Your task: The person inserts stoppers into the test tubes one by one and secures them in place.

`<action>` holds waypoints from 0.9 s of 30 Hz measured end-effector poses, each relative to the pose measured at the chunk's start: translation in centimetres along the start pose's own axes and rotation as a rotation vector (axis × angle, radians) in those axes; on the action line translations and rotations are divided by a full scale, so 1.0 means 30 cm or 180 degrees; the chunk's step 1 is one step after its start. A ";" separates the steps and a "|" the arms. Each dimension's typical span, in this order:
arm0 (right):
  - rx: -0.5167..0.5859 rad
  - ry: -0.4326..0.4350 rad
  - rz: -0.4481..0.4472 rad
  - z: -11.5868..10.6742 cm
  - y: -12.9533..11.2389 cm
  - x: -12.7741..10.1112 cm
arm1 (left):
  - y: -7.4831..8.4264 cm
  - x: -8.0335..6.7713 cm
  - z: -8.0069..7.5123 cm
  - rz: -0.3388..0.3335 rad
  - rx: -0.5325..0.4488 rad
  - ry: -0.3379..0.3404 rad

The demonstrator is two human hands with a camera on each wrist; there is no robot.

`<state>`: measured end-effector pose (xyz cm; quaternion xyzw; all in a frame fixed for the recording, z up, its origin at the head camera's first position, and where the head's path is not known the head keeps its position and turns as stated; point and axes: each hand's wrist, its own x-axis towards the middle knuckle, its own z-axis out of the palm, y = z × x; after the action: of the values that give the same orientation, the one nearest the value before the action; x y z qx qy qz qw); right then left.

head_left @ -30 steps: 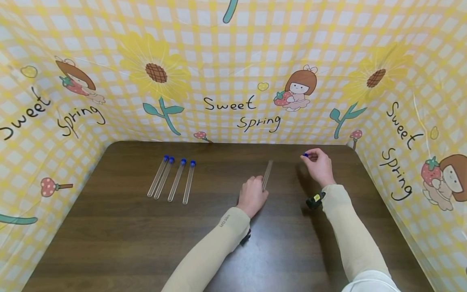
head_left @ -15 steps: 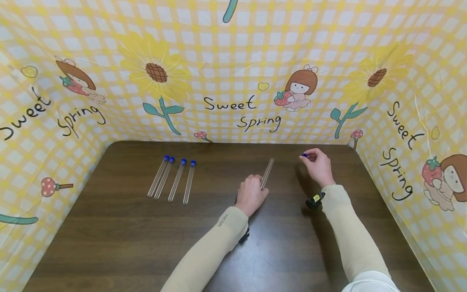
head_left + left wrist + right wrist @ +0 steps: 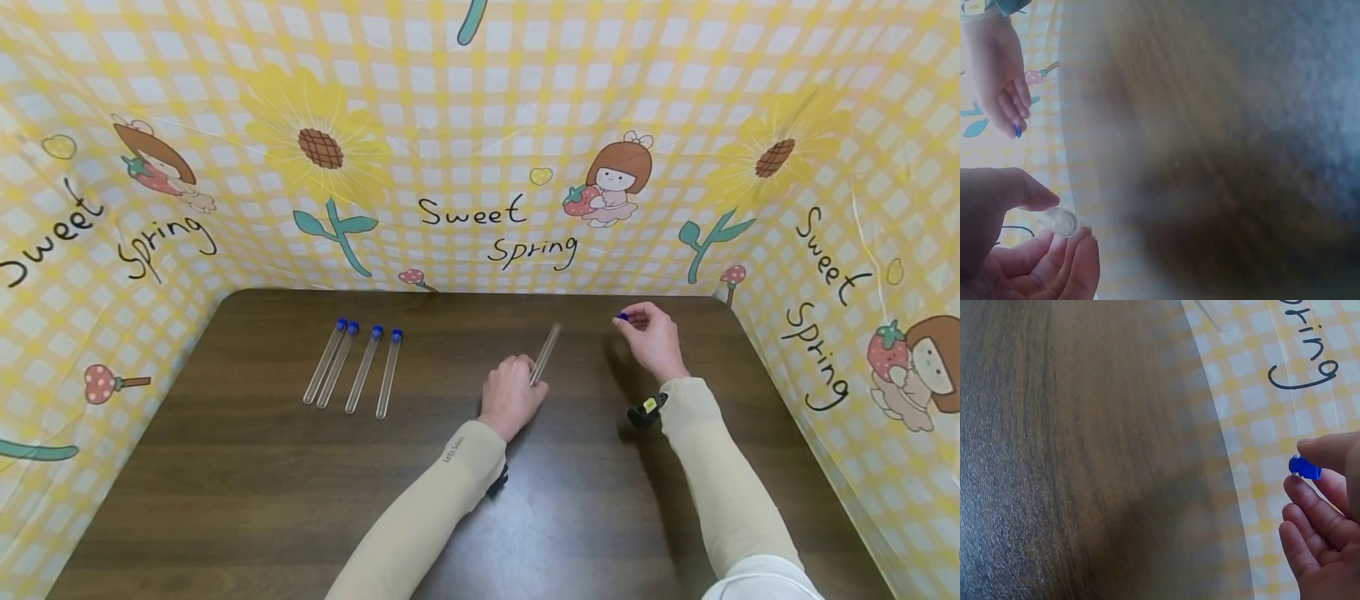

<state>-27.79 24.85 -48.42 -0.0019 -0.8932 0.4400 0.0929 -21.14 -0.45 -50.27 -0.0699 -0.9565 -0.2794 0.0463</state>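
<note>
In the head view my left hand (image 3: 512,398) grips an uncapped clear test tube (image 3: 546,353) that leans up and to the right. The left wrist view shows the tube's rounded end (image 3: 1066,224) between thumb and fingers. Off to the right, my right hand (image 3: 654,342) pinches a small blue cap (image 3: 1305,467) between thumb and fingertips. A gap separates the cap from the tube's open top. On the table's left side lie several clear test tubes (image 3: 363,371) with blue caps on, side by side, cap ends away from me.
Everything lies on a dark wood table (image 3: 247,500). A yellow checked cloth (image 3: 465,125) with printed flowers and lettering stands as walls along its back and sides.
My left hand has shifted slightly left with the tube, which tilts a little more. The right hand has drifted slightly left with the cap. The capped tubes have not moved.
</note>
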 end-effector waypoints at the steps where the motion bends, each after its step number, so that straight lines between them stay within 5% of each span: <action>1: 0.0005 -0.0009 0.0007 0.000 0.000 0.000 | -0.001 0.000 -0.001 -0.0004 0.0005 -0.0005; 27: 0.0115 -0.0154 0.0017 0.000 -0.012 -0.001 | -0.028 -0.001 -0.070 0.0220 -0.0073 -0.0013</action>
<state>-27.73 24.63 -48.12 0.0080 -0.8871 0.4562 0.0701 -21.14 -2.30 -48.95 -0.1040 -0.9503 -0.2885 0.0532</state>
